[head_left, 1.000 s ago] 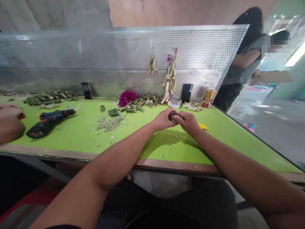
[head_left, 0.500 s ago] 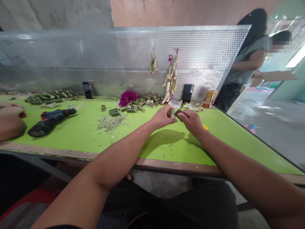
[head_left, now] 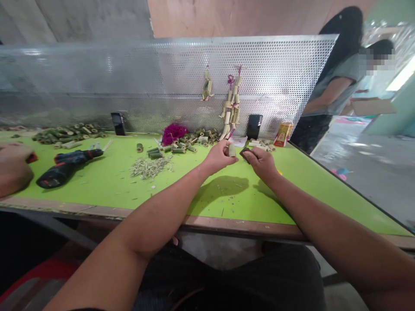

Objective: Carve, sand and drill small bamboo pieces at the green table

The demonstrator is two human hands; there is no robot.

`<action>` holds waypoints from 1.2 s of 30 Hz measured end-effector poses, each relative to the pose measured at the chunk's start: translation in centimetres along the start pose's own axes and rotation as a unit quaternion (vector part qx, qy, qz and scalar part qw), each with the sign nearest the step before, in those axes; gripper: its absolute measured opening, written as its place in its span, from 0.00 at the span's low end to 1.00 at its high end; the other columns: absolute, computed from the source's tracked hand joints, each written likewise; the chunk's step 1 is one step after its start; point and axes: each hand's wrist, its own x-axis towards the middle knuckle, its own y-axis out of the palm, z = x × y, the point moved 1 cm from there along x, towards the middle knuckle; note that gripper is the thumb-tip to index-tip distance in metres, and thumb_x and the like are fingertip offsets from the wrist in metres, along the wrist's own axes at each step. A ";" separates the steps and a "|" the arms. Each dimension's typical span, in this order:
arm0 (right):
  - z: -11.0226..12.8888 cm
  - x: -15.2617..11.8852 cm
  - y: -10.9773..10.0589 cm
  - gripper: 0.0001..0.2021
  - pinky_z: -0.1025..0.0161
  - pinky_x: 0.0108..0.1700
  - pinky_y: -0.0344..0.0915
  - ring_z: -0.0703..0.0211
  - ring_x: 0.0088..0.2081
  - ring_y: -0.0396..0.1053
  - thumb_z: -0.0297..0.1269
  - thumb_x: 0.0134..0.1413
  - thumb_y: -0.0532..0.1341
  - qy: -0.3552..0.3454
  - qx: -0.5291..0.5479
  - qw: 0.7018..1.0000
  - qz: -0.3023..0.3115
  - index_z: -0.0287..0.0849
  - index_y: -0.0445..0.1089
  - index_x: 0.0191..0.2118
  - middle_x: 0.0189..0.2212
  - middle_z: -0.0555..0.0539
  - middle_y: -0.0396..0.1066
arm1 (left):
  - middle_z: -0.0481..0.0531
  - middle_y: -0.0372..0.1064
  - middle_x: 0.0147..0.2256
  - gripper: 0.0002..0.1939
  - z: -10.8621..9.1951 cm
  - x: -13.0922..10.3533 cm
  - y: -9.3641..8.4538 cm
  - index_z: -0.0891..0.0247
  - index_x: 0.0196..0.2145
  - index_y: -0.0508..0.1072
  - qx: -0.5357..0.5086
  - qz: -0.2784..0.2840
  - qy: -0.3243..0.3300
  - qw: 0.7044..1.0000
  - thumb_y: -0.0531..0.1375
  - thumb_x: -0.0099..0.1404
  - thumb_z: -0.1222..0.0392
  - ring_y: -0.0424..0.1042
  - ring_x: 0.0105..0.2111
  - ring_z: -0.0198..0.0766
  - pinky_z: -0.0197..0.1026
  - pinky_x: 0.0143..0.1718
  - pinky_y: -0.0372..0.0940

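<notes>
Between the thumb and fingers of my left hand (head_left: 218, 157) is a short pale-green bamboo piece (head_left: 231, 150), held upright above the table. My right hand (head_left: 261, 162) is closed round a small dark block (head_left: 245, 154), its exact kind too small to tell. A narrow gap lies between the block and the bamboo piece. Fine shavings and dark bits are scattered on the green tabletop (head_left: 207, 203) beneath my hands. Behind them lie several cut bamboo pieces (head_left: 204, 139) and a tangle of magenta cord (head_left: 174, 133).
A cordless drill (head_left: 66, 166) lies at the left, near another person's hand (head_left: 14, 168). Beside a heap of slivers (head_left: 151, 167) are bamboo tubes. Two phones lean on the perforated metal panel (head_left: 145, 86), with a drink bottle (head_left: 284, 131) to the right. Another person (head_left: 333, 93) stands beyond.
My left hand has drawn the bamboo piece slightly left, away from the dark block, opening a gap. The person at the right has shifted an arm.
</notes>
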 end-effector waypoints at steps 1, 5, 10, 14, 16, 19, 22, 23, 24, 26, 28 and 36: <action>0.2 0.0 0.2 0.20 0.64 0.27 0.50 0.63 0.24 0.55 0.50 0.59 0.55 0.001 0.012 1.000 -0.003 0.42 0.60 0.21 0.19 0.52 0.57 | 0.45 0.65 0.27 0.23 0.0 0.0 0.1 0.63 0.43 0.64 0.024 0.003 0.004 1.000 0.65 0.51 0.59 0.64 0.25 0.31 0.34 0.25 0.56; 1.0 -0.2 1.0 0.19 0.64 0.26 0.50 0.64 0.23 0.54 0.49 0.59 0.55 -0.006 0.048 0.998 0.026 0.43 0.60 0.22 0.18 0.53 0.56 | 0.46 0.65 0.28 0.18 0.3 -0.1 1.2 0.63 0.40 0.67 0.085 0.036 0.055 0.994 0.65 0.50 0.60 0.63 0.27 0.30 0.34 0.27 0.57; 0.8 -0.1 0.7 0.19 0.64 0.27 0.50 0.63 0.24 0.55 0.49 0.59 0.55 0.001 0.050 0.998 0.023 0.42 0.61 0.22 0.19 0.52 0.57 | 0.42 0.59 0.25 0.27 0.7 0.0 1.0 0.65 0.49 0.66 0.004 0.069 0.052 0.996 0.66 0.52 0.58 0.59 0.24 0.28 0.34 0.25 0.54; 0.5 0.1 -0.3 0.19 0.63 0.28 0.52 0.63 0.24 0.57 0.48 0.59 0.55 0.006 0.052 0.998 0.019 0.42 0.63 0.22 0.19 0.52 0.59 | 0.42 0.57 0.24 0.29 0.4 0.0 0.2 0.66 0.51 0.66 -0.048 0.068 0.059 0.995 0.67 0.52 0.56 0.59 0.24 0.28 0.33 0.24 0.54; 0.6 0.1 -0.5 0.18 0.64 0.27 0.52 0.63 0.24 0.57 0.48 0.59 0.56 0.003 0.055 0.998 0.003 0.42 0.63 0.22 0.19 0.52 0.59 | 0.45 0.62 0.28 0.28 0.3 -0.1 0.0 0.66 0.49 0.67 -0.043 0.051 0.066 0.996 0.67 0.51 0.56 0.60 0.24 0.27 0.33 0.24 0.56; 0.8 0.1 -0.2 0.19 0.64 0.26 0.51 0.63 0.24 0.56 0.49 0.58 0.56 -0.005 0.049 0.999 0.016 0.42 0.64 0.22 0.19 0.52 0.57 | 0.52 0.68 0.39 0.25 0.3 -0.2 0.3 0.65 0.46 0.68 -0.032 0.048 0.065 0.996 0.67 0.51 0.57 0.64 0.26 0.26 0.34 0.26 0.62; 1.0 -0.1 0.5 0.19 0.64 0.26 0.50 0.63 0.23 0.56 0.50 0.57 0.57 -0.016 0.027 0.998 0.056 0.42 0.65 0.23 0.18 0.52 0.58 | 0.53 0.70 0.39 0.21 0.7 -0.4 1.1 0.65 0.43 0.67 -0.034 0.075 0.044 0.996 0.66 0.52 0.60 0.69 0.27 0.29 0.37 0.28 0.67; 1.0 -0.1 0.7 0.19 0.64 0.26 0.50 0.64 0.23 0.56 0.50 0.57 0.57 -0.019 0.018 0.998 0.065 0.42 0.65 0.23 0.18 0.52 0.58 | 0.52 0.70 0.36 0.20 0.8 -0.4 1.3 0.66 0.42 0.67 -0.028 0.080 0.038 0.996 0.67 0.51 0.61 0.70 0.27 0.31 0.37 0.28 0.68; 1.0 -0.1 0.7 0.19 0.64 0.26 0.50 0.64 0.23 0.56 0.50 0.57 0.57 -0.023 0.011 0.997 0.071 0.42 0.65 0.23 0.18 0.52 0.59 | 0.51 0.70 0.34 0.20 0.9 -0.4 1.5 0.66 0.40 0.67 -0.022 0.082 0.033 0.996 0.67 0.51 0.62 0.71 0.28 0.32 0.38 0.28 0.68; 0.8 -0.1 0.7 0.19 0.64 0.26 0.50 0.64 0.23 0.56 0.51 0.58 0.57 -0.027 0.006 0.997 0.074 0.42 0.65 0.23 0.18 0.52 0.59 | 0.51 0.69 0.32 0.19 0.9 -0.4 1.7 0.66 0.39 0.66 -0.025 0.078 0.024 0.996 0.67 0.50 0.63 0.71 0.28 0.33 0.38 0.28 0.69; 0.3 0.0 0.4 0.19 0.64 0.26 0.51 0.63 0.23 0.57 0.51 0.58 0.56 -0.028 0.008 0.997 0.072 0.42 0.65 0.24 0.19 0.52 0.59 | 0.50 0.69 0.33 0.20 0.7 -0.2 1.4 0.65 0.40 0.65 -0.058 0.065 0.016 0.996 0.67 0.51 0.63 0.71 0.28 0.33 0.39 0.28 0.71; 0.0 0.2 -0.3 0.20 0.64 0.27 0.50 0.64 0.24 0.55 0.50 0.58 0.56 -0.010 0.017 1.000 0.014 0.42 0.60 0.21 0.19 0.52 0.57 | 0.48 0.67 0.31 0.22 0.0 0.0 -0.6 0.64 0.44 0.61 -0.083 0.019 0.033 0.996 0.65 0.54 0.61 0.69 0.28 0.31 0.36 0.27 0.68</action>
